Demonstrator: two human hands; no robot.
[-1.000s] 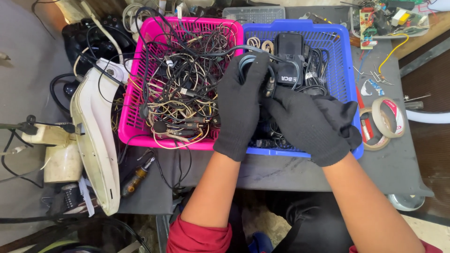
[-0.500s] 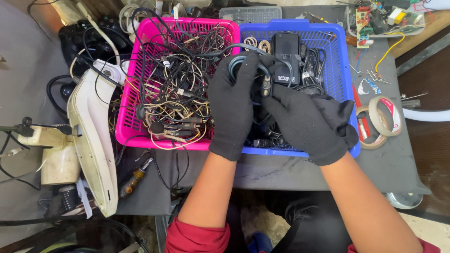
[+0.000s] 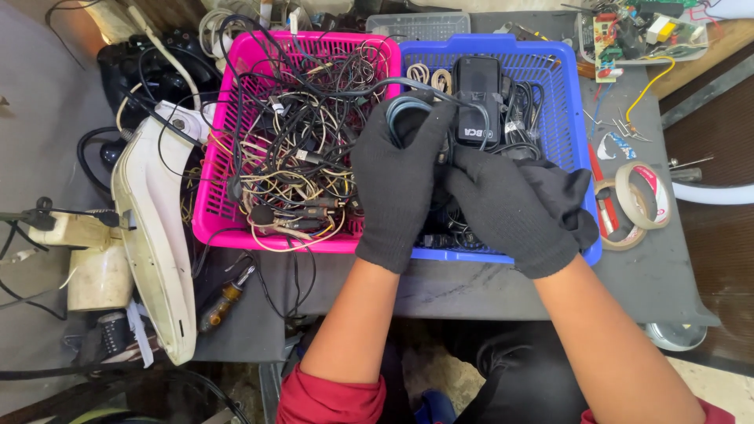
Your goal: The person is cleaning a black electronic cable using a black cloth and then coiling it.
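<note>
A grey work table (image 3: 471, 290) carries two plastic baskets set side by side and touching: a pink basket (image 3: 228, 228) filled with a tangle of thin cables (image 3: 294, 169), and a blue basket (image 3: 565, 94) holding black adapters and coiled leads. Both hands wear black knit gloves and are over the near left part of the blue basket. The left hand (image 3: 397, 184) has its fingers curled closed around a coiled black cable (image 3: 404, 110) at the dividing wall between the baskets. The right hand (image 3: 510, 212) lies just beside it, touching it, fingers bent inward and down into the basket; what they grip is hidden under the glove, so cannot tell. A black power adapter (image 3: 477, 98) stands directly beyond the fingertips. Right of the blue basket lie rolls of tape (image 3: 640, 196); a circuit board tray (image 3: 628, 31) sits at the far right corner. A white plastic housing (image 3: 153, 243) leans at the table's left edge, with a screwdriver (image 3: 224, 298) near it.
</note>
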